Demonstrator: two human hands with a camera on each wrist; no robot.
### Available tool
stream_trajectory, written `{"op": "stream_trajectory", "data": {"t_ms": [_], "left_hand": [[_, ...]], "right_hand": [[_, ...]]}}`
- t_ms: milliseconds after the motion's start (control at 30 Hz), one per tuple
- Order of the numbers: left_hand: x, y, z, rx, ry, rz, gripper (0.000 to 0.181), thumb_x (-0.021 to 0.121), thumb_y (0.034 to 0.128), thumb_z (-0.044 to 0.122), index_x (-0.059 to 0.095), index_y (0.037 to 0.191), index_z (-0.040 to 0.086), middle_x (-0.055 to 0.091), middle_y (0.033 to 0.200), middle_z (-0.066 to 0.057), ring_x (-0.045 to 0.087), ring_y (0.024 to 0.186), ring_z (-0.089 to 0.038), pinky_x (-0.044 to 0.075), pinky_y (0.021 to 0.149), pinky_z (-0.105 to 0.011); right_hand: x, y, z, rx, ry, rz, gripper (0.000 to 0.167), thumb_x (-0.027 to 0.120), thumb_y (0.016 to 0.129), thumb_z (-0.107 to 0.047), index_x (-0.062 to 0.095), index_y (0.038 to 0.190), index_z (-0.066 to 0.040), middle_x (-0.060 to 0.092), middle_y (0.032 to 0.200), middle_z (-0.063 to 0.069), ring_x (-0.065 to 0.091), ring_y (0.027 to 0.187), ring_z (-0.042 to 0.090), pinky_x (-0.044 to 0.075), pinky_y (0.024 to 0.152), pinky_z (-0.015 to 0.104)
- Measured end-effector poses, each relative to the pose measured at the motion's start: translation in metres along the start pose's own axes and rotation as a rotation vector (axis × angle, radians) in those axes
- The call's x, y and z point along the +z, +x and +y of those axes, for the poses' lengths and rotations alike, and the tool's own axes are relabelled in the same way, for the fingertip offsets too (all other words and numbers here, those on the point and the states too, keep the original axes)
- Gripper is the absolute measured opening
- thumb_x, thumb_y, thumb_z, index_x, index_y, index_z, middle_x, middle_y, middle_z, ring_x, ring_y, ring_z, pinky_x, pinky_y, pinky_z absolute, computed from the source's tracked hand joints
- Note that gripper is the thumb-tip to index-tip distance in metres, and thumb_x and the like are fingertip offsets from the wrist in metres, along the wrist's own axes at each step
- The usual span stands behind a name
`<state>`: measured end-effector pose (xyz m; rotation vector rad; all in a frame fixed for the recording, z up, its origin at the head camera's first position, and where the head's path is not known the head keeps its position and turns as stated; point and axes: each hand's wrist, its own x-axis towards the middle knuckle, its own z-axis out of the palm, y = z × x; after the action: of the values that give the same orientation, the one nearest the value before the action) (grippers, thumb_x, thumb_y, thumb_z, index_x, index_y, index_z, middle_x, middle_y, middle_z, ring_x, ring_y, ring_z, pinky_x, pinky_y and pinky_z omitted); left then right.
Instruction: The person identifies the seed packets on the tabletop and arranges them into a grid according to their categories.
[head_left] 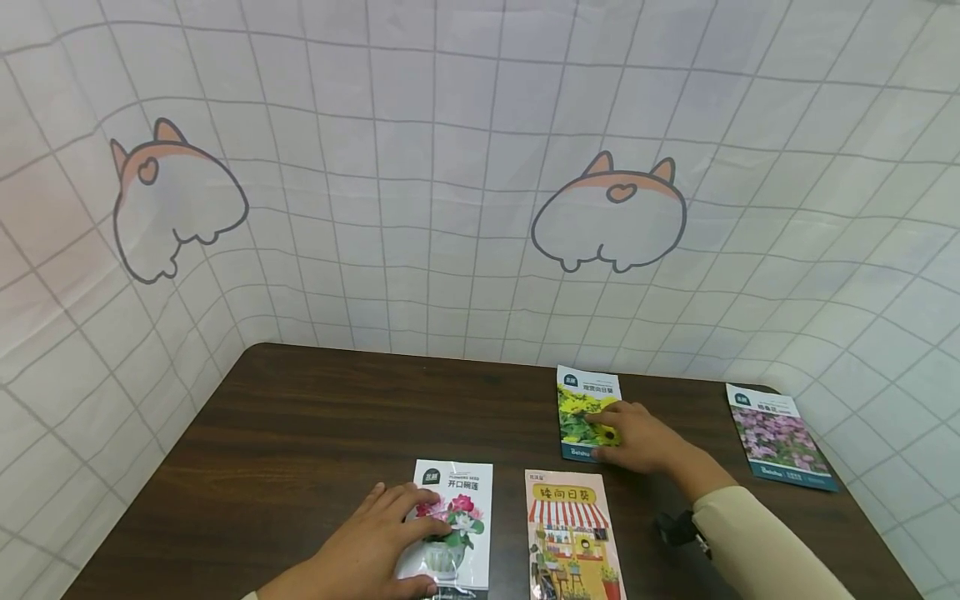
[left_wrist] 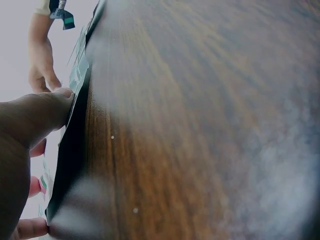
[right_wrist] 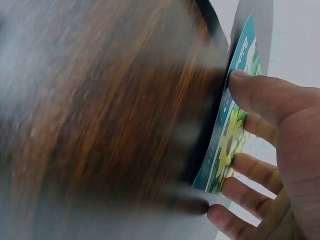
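In the head view, the left hand [head_left: 375, 546] rests on a white seed packet with pink flowers in a bowl [head_left: 472, 500], its fingers spread over the left part. In the left wrist view, the thumb of the left hand [left_wrist: 30, 130] touches the packet's edge. Farther back, the right hand [head_left: 645, 437] lies on a packet with yellow flowers [head_left: 577, 404], fingertips on its right side. Seen from the right wrist, the thumb and spread fingers of the right hand [right_wrist: 280, 135] touch the face of the yellow-flower packet [right_wrist: 227, 137].
A pink packet with a striped awning picture [head_left: 572, 533] lies between the two hands at the front. Another packet with purple-pink flowers [head_left: 780, 437] lies at the right edge of the dark wooden table [head_left: 300, 425]. A white checked curtain [head_left: 420, 208] stands behind and beside the table.
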<state>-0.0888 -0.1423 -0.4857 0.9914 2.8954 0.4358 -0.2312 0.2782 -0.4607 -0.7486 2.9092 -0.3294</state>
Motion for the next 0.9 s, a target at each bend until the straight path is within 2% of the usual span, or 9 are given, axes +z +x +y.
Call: {"op": "stream_trajectory", "data": {"t_ms": [267, 700, 900], "left_hand": [[0.001, 0.000, 0.000, 0.008, 0.008, 0.006, 0.059, 0.065, 0.0844, 0.073, 0.063, 0.135, 0.044, 0.050, 0.145, 0.002, 0.045, 0.134, -0.030, 0.029, 0.110, -0.071], [-0.002, 0.000, -0.001, 0.009, -0.022, -0.012, 0.057, 0.066, 0.0848, 0.072, 0.062, 0.134, 0.043, 0.049, 0.147, 0.003, 0.043, 0.136, -0.029, 0.027, 0.111, -0.072], [-0.001, -0.001, -0.001, 0.014, -0.024, -0.001, 0.057, 0.066, 0.0849, 0.072, 0.063, 0.134, 0.043, 0.049, 0.147, 0.003, 0.044, 0.135, -0.029, 0.028, 0.110, -0.072]], "right_hand": [[0.004, 0.006, -0.008, 0.013, -0.005, -0.007, 0.058, 0.074, 0.094, -0.039, 0.060, 0.145, -0.016, 0.053, 0.142, 0.020, 0.048, 0.129, 0.045, 0.045, 0.098, 0.064], [0.007, 0.016, -0.024, -0.028, 0.003, -0.005, 0.058, 0.073, 0.094, -0.038, 0.059, 0.146, -0.016, 0.055, 0.137, 0.016, 0.051, 0.125, 0.041, 0.049, 0.094, 0.060], [0.008, 0.021, -0.031, -0.038, -0.003, -0.007, 0.057, 0.073, 0.095, -0.037, 0.059, 0.146, -0.017, 0.056, 0.136, 0.014, 0.052, 0.124, 0.039, 0.050, 0.092, 0.057]]}}
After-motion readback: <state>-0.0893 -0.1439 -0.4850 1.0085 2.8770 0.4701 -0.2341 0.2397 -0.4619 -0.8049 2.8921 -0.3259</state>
